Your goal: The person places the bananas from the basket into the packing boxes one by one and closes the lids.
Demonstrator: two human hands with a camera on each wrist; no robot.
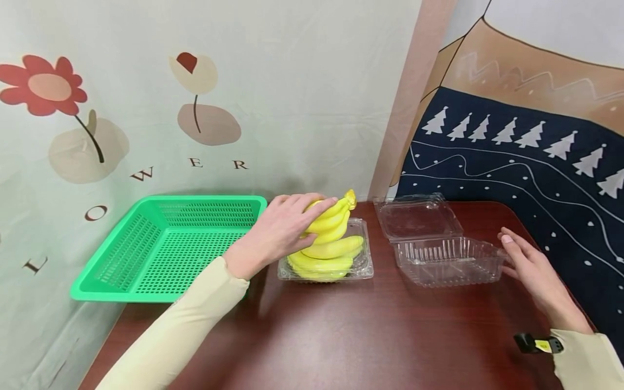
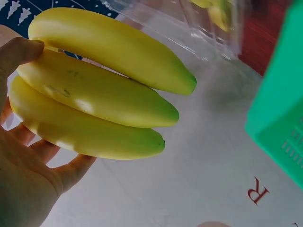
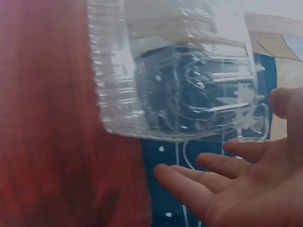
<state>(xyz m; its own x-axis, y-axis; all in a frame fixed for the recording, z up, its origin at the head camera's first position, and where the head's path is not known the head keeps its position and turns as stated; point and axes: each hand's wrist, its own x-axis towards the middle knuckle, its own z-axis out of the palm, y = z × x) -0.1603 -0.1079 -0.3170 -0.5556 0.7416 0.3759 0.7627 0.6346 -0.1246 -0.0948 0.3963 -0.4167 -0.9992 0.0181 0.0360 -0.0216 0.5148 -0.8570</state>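
Observation:
My left hand grips a yellow bunch of bananas, thumb on one side and fingers on the other, as the left wrist view shows. The bunch has greenish tips and its stem end points up and right in the head view. Below it, more bananas lie in a transparent plastic box. At the right, my right hand is beside a second transparent box with its lid folded back. Its fingers are extended, right at the box rim in the right wrist view.
A green perforated basket stands at the left of the dark red-brown table. A printed cloth with flowers hangs behind, and a dark blue cloth with trees borders the right side.

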